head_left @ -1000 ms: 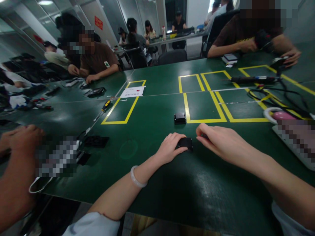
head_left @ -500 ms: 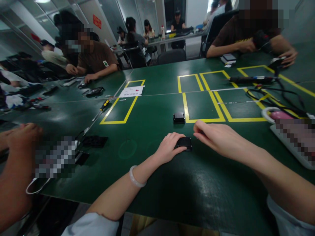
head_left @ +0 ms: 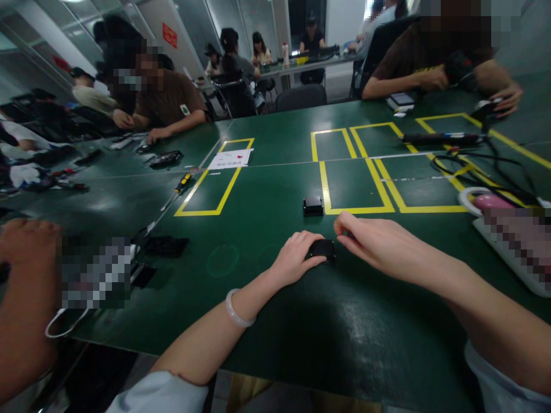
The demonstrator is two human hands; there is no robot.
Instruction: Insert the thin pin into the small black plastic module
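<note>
On the green table [head_left: 258, 310], my left hand [head_left: 299, 254] is closed around the left side of a small black rectangular box [head_left: 323, 250]. Just to the right of that box hovers my right hand [head_left: 365, 238], thumb and fingers drawn together in a pinch near the box's corner. Whatever sits between those fingertips, if anything, is too small or hidden to make out. Slightly farther back stands another small black box [head_left: 313, 205] with a glossy top, touched by neither hand.
Yellow tape outlines [head_left: 359, 210] mark the table beyond. A yellow-black screwdriver [head_left: 183, 182] and white paper [head_left: 231, 158] lie at left. Black cables [head_left: 469, 172] and a grey case [head_left: 508, 252] are at right. A neighbour's arm [head_left: 30, 298] rests at left; other people sit opposite.
My right hand has shifted slightly left, closer to the held black box. My left hand and the box stay in place.
</note>
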